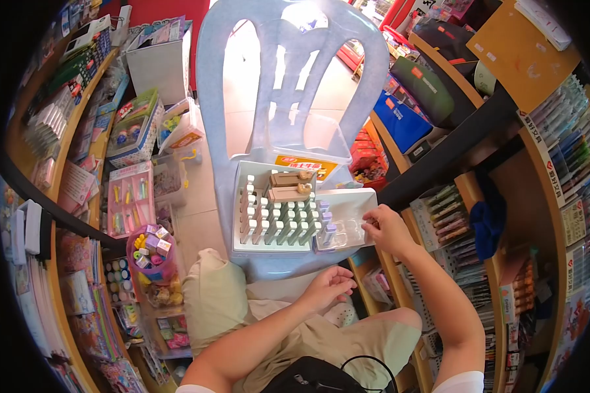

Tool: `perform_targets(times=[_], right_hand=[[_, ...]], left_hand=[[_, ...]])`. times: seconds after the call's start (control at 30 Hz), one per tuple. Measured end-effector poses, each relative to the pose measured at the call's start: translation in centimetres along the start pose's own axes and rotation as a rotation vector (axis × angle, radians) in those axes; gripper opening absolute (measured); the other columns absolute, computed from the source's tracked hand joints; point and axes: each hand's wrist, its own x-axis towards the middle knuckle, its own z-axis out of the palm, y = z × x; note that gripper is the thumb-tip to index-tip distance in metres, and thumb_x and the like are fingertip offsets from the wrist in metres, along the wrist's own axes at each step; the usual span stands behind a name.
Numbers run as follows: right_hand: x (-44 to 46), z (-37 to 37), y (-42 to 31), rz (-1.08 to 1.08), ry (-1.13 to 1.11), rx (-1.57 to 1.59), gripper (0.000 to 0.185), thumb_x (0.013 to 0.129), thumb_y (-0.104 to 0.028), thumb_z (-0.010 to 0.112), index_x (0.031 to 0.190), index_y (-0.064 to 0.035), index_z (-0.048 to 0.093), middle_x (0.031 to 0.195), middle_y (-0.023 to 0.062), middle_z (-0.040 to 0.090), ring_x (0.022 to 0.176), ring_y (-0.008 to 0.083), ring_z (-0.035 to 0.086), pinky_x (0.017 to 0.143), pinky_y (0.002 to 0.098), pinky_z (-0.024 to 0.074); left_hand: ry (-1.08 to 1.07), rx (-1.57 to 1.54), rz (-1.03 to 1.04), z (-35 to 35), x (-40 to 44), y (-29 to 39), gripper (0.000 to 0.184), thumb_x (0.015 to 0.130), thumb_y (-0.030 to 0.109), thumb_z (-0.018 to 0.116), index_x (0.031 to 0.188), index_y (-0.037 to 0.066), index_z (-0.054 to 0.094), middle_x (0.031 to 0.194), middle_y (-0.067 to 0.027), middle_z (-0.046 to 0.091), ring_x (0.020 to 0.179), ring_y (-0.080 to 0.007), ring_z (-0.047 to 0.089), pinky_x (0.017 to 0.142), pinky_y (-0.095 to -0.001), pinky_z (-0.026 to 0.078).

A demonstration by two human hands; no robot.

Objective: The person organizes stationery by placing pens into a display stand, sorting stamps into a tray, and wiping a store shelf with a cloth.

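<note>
A blue-grey plastic chair (212, 85) stands in front of me, bearing a pale tray (240, 247) with rows of white-capped bottles (276, 229). Two brown boxes (288, 194) lie at the tray's back. Beside it on the right is a white container (354, 200) with a few purple-capped bottles (326, 216) along its left side. My right hand (387, 229) is at that container's right edge, its fingers curled together; what they hold, if anything, is hidden. Over my lap, below the container, my left hand (331, 286) hovers with fingers loosely bent and apart, holding nothing.
Behind the tray stands a clear bin (308, 141) with an orange label. Shelves of stationery and pens (449, 219) rise on the right. At the left are shelves, a pink tray (131, 200) and a pink basket (152, 267) of small items.
</note>
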Motion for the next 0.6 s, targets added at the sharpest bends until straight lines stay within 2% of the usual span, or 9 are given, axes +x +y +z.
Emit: perform_targets(times=[0.07, 0.17, 0.27, 0.47, 0.6], right_hand=[[0.6, 0.1, 0.1, 0.038, 0.043, 0.109, 0.017, 0.078, -0.012, 0.066, 0.089, -0.0005, 0.063, 0.087, 0.0153, 0.057, 0.076, 0.0294, 0.062, 0.071, 0.0359, 0.0494], [1.1, 0.5, -0.2, -0.016, 0.067, 0.153, 0.015, 0.079, -0.007, 0.066, 0.09, 0.0036, 0.061, 0.085, 0.0126, 0.056, 0.07, 0.0202, 0.062, 0.065, 0.0298, 0.0496], [1.0, 1.6, 0.0, -0.009, 0.042, 0.095, 0.015, 0.079, -0.006, 0.066, 0.09, 0.0031, 0.062, 0.086, 0.0125, 0.056, 0.072, 0.0201, 0.062, 0.066, 0.0296, 0.0495], [0.4, 2.9, 0.4, -0.038, 0.012, -0.033, 0.017, 0.082, -0.011, 0.063, 0.092, 0.0028, 0.064, 0.088, 0.0166, 0.059, 0.079, 0.0313, 0.061, 0.073, 0.0349, 0.0482], [0.2, 3.1, 0.6, -0.026, 0.007, 0.005, 0.018, 0.084, -0.014, 0.06, 0.091, 0.0009, 0.065, 0.089, 0.018, 0.059, 0.082, 0.0356, 0.059, 0.074, 0.0382, 0.0473]], left_hand=[[0.006, -0.003, -0.006, 0.0, 0.0, 0.0, 0.027, 0.09, 0.018, 0.057, 0.113, 0.005, 0.049, 0.101, -0.0061, 0.061, 0.087, -0.0128, 0.059, 0.073, -0.0263, 0.049], [0.012, 0.023, -0.007, 0.0, 0.1, 0.2, 0.028, 0.09, 0.019, 0.057, 0.113, 0.005, 0.049, 0.101, -0.0062, 0.061, 0.088, -0.0125, 0.058, 0.073, -0.0261, 0.049], [0.001, 0.009, -0.012, -0.1, 0.2, 0.3, 0.028, 0.09, 0.019, 0.057, 0.113, 0.005, 0.049, 0.101, -0.0061, 0.061, 0.088, -0.012, 0.058, 0.073, -0.026, 0.049], [-0.007, -0.021, -0.004, -0.2, 0.2, 0.1, 0.028, 0.09, 0.019, 0.057, 0.113, 0.005, 0.049, 0.101, -0.0059, 0.061, 0.087, -0.0114, 0.057, 0.074, -0.0262, 0.049], [0.0, -0.011, 0.003, -0.2, 0.2, 0.1, 0.027, 0.09, 0.018, 0.057, 0.111, 0.004, 0.049, 0.1, -0.0058, 0.061, 0.085, -0.0115, 0.058, 0.071, -0.0255, 0.048]])
